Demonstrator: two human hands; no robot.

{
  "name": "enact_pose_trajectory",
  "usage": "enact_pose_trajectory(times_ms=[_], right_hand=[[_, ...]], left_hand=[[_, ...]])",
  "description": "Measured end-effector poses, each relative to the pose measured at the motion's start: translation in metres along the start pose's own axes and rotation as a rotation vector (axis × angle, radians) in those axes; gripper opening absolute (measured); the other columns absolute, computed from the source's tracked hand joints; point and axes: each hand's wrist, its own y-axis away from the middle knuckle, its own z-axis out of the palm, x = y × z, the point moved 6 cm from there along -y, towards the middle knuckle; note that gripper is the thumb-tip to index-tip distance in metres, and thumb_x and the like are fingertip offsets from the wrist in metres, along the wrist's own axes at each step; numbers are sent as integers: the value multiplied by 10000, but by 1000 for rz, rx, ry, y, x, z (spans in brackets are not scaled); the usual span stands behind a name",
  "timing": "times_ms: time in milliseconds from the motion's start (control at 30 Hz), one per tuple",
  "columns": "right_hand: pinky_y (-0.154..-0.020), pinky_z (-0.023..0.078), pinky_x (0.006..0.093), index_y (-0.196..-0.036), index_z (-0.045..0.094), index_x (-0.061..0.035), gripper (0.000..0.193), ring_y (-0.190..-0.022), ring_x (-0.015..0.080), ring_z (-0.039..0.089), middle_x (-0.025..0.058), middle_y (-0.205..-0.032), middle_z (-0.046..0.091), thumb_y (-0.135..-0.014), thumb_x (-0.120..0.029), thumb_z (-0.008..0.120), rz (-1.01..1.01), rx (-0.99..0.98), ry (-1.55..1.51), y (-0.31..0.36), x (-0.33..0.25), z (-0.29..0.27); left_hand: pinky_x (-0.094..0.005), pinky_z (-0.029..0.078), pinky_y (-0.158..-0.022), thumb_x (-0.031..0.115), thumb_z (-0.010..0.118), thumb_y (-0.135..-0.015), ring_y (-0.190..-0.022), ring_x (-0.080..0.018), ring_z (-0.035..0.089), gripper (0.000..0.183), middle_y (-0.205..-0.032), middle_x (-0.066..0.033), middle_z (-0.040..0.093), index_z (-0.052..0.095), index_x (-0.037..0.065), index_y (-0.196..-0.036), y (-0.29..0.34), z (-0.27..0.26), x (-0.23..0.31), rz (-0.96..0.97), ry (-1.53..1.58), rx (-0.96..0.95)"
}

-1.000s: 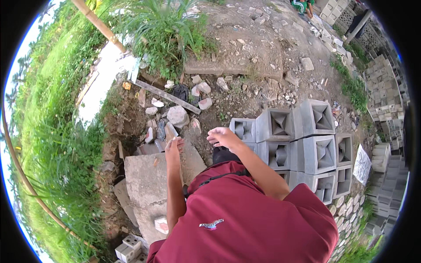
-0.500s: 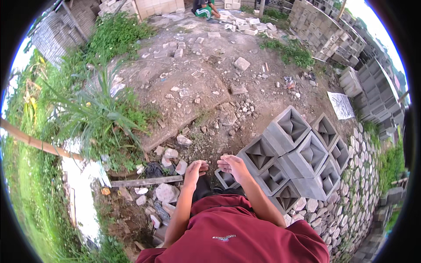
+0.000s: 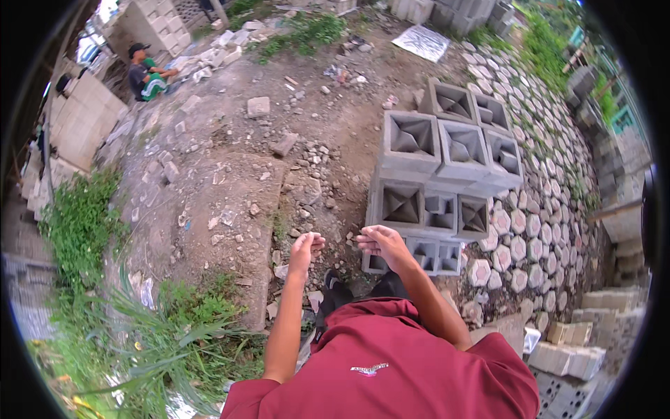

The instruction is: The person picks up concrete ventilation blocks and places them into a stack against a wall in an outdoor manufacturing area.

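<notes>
My left hand (image 3: 305,253) is held out in front of my waist, fingers loosely bent inward, with nothing in it. Facing it across a gap, my right hand (image 3: 382,244) has its fingers stretched toward the left, also holding nothing. Just beyond and right of it stands a stepped stack of grey concrete blocks (image 3: 408,164) with pyramid-shaped hollows facing up. The right hand is nearest the lower blocks (image 3: 448,260), and I see no contact between them. Below the left hand lies stony ground beside a flat slab edge.
Hexagonal paving stones (image 3: 518,281) spread right of the stack. Loose rubble (image 3: 307,187) and a broken block (image 3: 258,107) lie ahead. Tall grass (image 3: 202,339) grows at the near left. A person (image 3: 146,73) sits far left by pale blocks. More blocks (image 3: 569,357) are piled at lower right.
My view and body have turned to the right, so the ground and block stack sit differently in the picture. Both hands stay raised, apart and without anything in them.
</notes>
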Motion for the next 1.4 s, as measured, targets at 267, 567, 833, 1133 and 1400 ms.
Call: enact_pose_trajectory(times_ms=[267, 567, 833, 1133, 1400], right_hand=[[-715, 506, 244, -1004, 600, -48, 225, -807, 120, 632, 59, -932, 661, -928, -256, 561, -22, 309, -196, 42, 19, -44], [-721, 515, 275, -1044, 580, -54, 282, -832, 143, 639, 73, -961, 659, -918, -305, 573, -35, 389, -258, 52, 48, -115], [-733, 518, 287, -1055, 569, -43, 273, -851, 160, 634, 84, -978, 645, -919, -279, 570, -102, 388, -348, 58, 45, -138], [-780, 529, 405, -1249, 384, -4, 502, -1026, 277, 572, 179, -1205, 504, -884, -259, 616, -8, 576, -445, 0, 59, -161], [-837, 489, 586, -1389, 69, -16, 860, -1203, 429, 412, 234, -1327, 357, -819, -240, 673, 234, 913, -455, -102, 86, -189]], left_hand=[[-307, 468, -748, 360, 439, -953, -875, -155, 619, 336, -963, -64, 662, 593, 73, -1034, -35, 32, -30, -194, -136, -193], [-348, 458, -793, 376, 475, -935, -918, -170, 601, 340, -999, -69, 651, 586, 76, -1050, -71, 163, -68, -232, -279, -389], [-361, 417, -834, 404, 557, -890, -1052, -190, 527, 406, -1122, -71, 583, 526, 77, -1127, -80, 240, -87, -216, -304, -447], [-337, 407, -918, 348, 689, -809, -1032, -212, 529, 590, -1109, -155, 556, 458, -57, -1172, -155, 210, -91, -221, -523, -175], [-521, 316, -1010, 336, 775, -710, -1271, -329, 376, 865, -1358, -213, 404, 326, -59, -1335, -278, 193, -131, -569, -630, -292]])
